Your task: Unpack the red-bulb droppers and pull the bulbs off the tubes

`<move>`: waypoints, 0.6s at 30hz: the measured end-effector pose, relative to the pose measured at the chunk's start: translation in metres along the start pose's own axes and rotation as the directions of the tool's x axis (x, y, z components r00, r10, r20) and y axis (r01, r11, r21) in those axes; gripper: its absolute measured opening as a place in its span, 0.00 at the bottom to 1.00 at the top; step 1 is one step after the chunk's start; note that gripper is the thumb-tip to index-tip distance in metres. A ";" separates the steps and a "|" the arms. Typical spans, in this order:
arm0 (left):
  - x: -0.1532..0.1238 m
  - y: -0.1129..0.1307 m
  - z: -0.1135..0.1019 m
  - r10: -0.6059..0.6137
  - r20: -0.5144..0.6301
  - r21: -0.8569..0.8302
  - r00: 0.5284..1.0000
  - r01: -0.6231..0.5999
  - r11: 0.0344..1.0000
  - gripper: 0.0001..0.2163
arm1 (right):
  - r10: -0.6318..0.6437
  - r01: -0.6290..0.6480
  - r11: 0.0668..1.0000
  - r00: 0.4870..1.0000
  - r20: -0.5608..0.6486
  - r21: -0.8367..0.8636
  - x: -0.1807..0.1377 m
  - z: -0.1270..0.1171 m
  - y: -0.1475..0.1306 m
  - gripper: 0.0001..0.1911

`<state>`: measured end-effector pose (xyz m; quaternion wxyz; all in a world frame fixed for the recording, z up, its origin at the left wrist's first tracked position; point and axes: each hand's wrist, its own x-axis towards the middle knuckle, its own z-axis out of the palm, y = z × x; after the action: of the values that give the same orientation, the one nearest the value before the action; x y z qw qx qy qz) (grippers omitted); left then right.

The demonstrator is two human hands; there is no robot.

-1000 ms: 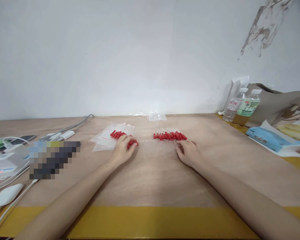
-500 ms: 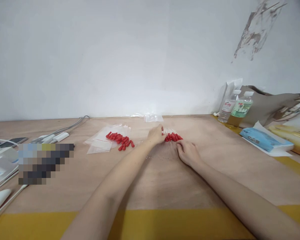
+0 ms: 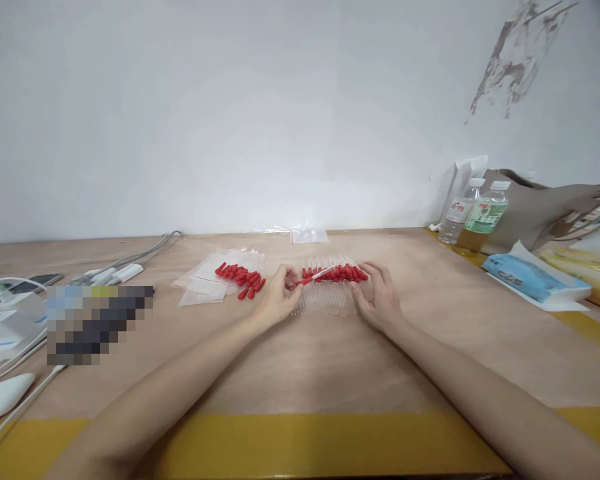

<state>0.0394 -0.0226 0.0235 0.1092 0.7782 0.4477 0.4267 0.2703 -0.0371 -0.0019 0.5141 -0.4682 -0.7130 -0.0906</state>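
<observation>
My left hand (image 3: 278, 298) pinches the red-bulb end of a thin clear dropper tube (image 3: 316, 275), which slants up to the right just above the table. My right hand (image 3: 379, 298) is beside it with fingers half curled, its fingertips near the tube's other end; contact is not clear. Under and behind the hands lies a row of clear tubes (image 3: 327, 300) and a row of tubes with red bulbs (image 3: 343, 272). A loose pile of red rubber bulbs (image 3: 241, 277) lies to the left on clear plastic bags (image 3: 207, 279).
Cables, a white adapter (image 3: 114, 273) and devices crowd the left side. A small clear bag (image 3: 307, 235) lies by the wall. Two bottles (image 3: 473, 212), a beige bag (image 3: 550, 208) and a blue tissue pack (image 3: 533, 277) are at right. Yellow tape (image 3: 300, 443) marks the near edge.
My left hand went from the loose red bulbs to the tube rows, then drew back toward me holding one tube by its red bulb. My right hand opened slightly beside it.
</observation>
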 end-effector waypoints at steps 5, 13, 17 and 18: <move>-0.053 -0.016 -0.037 0.247 0.048 0.084 0.968 -0.250 0.965 0.04 | -0.304 0.290 0.952 0.934 0.185 0.100 -0.005 0.002 -0.019 0.21; -0.067 -0.012 -0.027 0.384 0.056 0.111 0.922 -0.388 0.915 0.05 | -0.444 0.420 0.896 0.838 0.319 0.144 -0.015 0.014 -0.044 0.13; -0.067 -0.010 -0.025 0.371 0.044 0.088 0.927 -0.374 0.923 0.07 | -0.455 0.407 0.889 0.828 0.326 0.208 -0.020 0.023 -0.045 0.10; -0.066 -0.009 -0.024 0.364 0.043 0.088 0.930 -0.367 0.926 0.08 | -0.453 0.397 0.890 0.830 0.325 0.226 -0.021 0.025 -0.045 0.10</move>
<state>-0.0001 -0.0747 -0.0042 -0.0030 0.8576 0.3132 0.4079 0.2206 -0.0586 -0.0147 0.3710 -0.2662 -0.8877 -0.0597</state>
